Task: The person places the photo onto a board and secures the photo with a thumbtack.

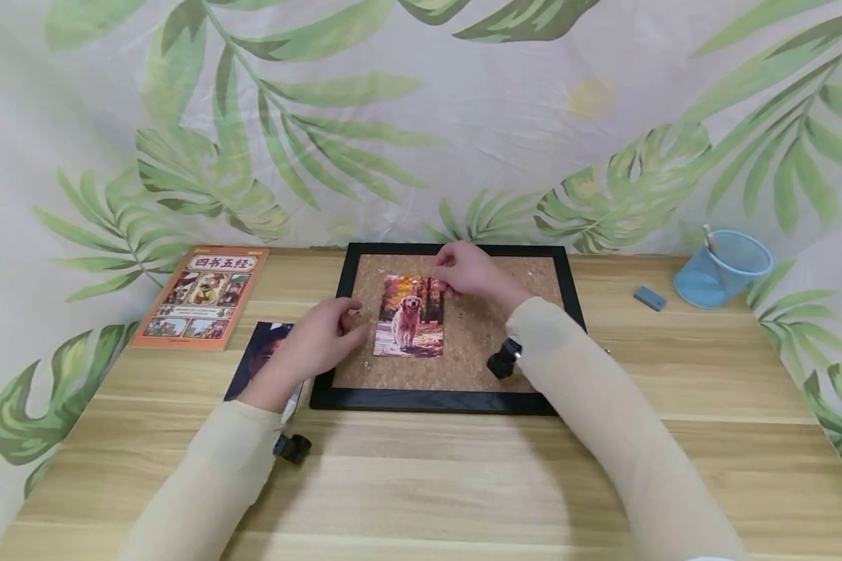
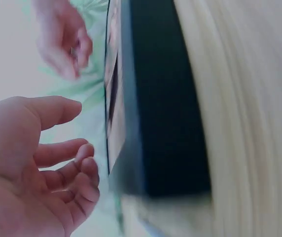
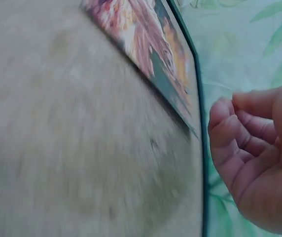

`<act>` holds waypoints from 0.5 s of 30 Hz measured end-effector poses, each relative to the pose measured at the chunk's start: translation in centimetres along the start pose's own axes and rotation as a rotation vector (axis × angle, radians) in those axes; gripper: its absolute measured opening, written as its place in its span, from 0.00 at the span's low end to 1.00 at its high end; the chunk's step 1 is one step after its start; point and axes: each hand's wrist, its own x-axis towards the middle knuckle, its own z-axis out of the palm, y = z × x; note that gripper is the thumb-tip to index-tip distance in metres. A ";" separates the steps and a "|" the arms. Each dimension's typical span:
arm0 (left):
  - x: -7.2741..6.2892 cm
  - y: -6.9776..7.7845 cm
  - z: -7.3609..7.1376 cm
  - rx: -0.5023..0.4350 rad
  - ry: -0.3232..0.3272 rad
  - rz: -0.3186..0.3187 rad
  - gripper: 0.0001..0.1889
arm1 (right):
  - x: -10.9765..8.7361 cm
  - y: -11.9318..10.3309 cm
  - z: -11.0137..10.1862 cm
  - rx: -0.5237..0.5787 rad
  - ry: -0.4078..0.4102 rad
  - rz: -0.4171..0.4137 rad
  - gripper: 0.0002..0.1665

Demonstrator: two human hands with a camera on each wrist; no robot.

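Note:
A photo of a golden dog lies upright on the cork board, left of its middle. My right hand is over the photo's top right corner, its fingers curled and the thumb tip against the index finger. Whether something small is pinched there I cannot tell. In the right wrist view, that hand appears beyond the photo's corner. My left hand hovers by the board's left edge, thumb and fingers apart; the left wrist view shows its palm holding nothing.
Under my left forearm lies a second, dark photo, partly hidden. An orange comic-style book is at the left. To the right are a small blue block and a blue mesh pen cup. A leaf-patterned cloth hangs behind the table.

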 end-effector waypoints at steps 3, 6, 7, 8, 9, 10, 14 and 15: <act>-1.7 -1.1 -1.3 0.053 0.035 -0.033 0.25 | -2.1 0.1 -1.3 -0.036 -0.005 -0.042 0.11; -3.7 -2.7 -2.4 0.127 0.056 -0.075 0.27 | -4.5 0.4 -2.5 -0.079 0.002 -0.093 0.12; -4.4 -3.3 -2.6 0.155 0.058 -0.092 0.28 | -5.4 0.6 -2.9 -0.088 0.006 -0.105 0.12; -5.0 -3.9 -2.8 0.185 0.058 -0.107 0.30 | -6.1 0.9 -3.2 -0.095 0.006 -0.119 0.12; -5.6 -4.5 -3.0 0.214 0.053 -0.125 0.31 | -6.9 1.3 -3.6 -0.108 0.009 -0.135 0.12; -6.1 -5.1 -3.1 0.246 0.048 -0.146 0.33 | -7.7 1.7 -3.9 -0.120 0.019 -0.146 0.12; -7.8 -6.9 -3.8 0.328 0.023 -0.230 0.44 | -10.6 4.3 -5.7 -0.179 0.069 -0.163 0.12; -8.0 -7.3 -3.9 0.334 0.014 -0.248 0.47 | -11.3 4.9 -6.1 -0.195 0.085 -0.151 0.11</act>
